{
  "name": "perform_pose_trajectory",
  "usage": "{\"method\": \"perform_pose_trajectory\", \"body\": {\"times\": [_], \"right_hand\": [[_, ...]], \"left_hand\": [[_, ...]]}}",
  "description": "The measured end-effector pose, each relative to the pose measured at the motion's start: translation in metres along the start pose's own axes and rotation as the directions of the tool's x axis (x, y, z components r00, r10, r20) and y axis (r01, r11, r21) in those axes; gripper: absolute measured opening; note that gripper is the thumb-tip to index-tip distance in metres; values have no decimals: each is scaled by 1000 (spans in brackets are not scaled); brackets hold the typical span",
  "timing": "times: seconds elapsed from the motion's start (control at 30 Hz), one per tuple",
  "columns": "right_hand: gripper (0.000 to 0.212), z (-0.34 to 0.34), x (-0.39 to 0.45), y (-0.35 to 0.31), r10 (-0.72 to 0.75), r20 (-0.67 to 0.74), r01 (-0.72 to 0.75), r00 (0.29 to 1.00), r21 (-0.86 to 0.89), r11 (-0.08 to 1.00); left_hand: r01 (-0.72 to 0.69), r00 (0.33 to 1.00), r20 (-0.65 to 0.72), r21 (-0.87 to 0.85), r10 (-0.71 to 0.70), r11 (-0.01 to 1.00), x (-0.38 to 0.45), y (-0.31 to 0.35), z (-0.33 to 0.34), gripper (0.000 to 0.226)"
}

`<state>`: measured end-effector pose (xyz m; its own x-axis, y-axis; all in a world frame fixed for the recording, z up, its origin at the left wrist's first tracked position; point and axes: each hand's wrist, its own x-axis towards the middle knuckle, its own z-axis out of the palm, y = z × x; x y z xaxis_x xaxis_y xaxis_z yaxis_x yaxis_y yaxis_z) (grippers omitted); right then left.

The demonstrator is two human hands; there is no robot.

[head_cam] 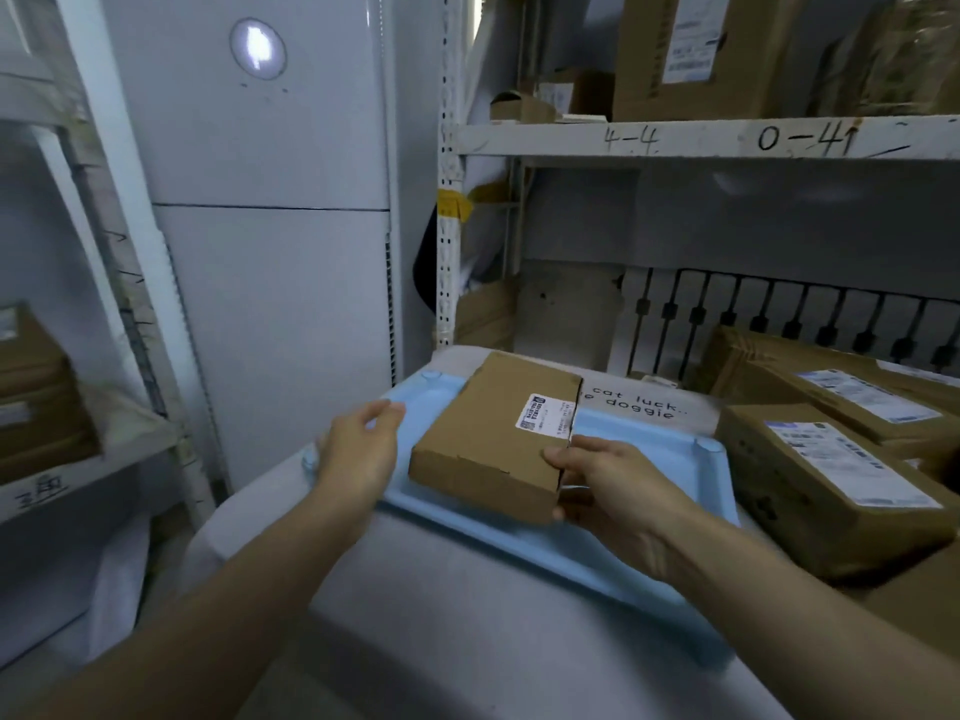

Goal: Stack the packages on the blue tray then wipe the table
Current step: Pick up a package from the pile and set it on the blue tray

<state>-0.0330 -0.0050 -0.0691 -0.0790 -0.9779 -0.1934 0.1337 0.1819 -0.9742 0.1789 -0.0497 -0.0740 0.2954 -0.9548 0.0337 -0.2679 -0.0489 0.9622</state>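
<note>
right hand (pixel 605 483) is gripping the flat package (pixel 493 439) by its near-right corner — long axis running away over the blue tray (pixel 649 444) — left hand (pixel 358 449) hovering open.

A flat brown box (pixel 493 433) with a white label lies on the blue tray (pixel 649 449), which sits on the pale counter (pixel 467 615). The right hand (pixel 613 491) grips the box at its near right corner, thumb on top. The left hand (pixel 358 449) rests at the tray's left edge, fingers relaxed, just beside the box without touching it. To the right of the tray, two larger labelled boxes (pixel 831 480) sit close together. Behind, a white shelf (pixel 727 140) marked "4-4" carries more cartons.
</note>
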Motion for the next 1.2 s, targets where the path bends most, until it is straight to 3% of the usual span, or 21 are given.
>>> {"method": "perform_pose_trajectory", "body": {"times": [0.1,0.23,0.37,0.77,1.0,1.2], "right_hand": [[25,20,17,6,22,11,-22,1000,-32,999],[21,47,37,13,38,10,-37,999,-71,997],[19,69,50,20,53,28,-51,998,-74,996],[7,84,59,23,20,-28,-23,999,-137,990],[28,72,39,16,127,82,-125,989,-34,992],[12,35,11,9,123,96,-108,988,-153,982]], "left_hand": [[98,988,-133,136,-80,986,21,-20,-13,57],[196,973,-139,58,-187,979,36,-39,-12,60],[205,965,-168,-1,-202,979,40,-44,-13,57],[141,982,-140,97,-126,985,32,-49,-14,53],[112,992,-84,223,-95,968,27,-49,-16,63],[134,988,-119,310,-102,941,33,-40,-7,66]]}}
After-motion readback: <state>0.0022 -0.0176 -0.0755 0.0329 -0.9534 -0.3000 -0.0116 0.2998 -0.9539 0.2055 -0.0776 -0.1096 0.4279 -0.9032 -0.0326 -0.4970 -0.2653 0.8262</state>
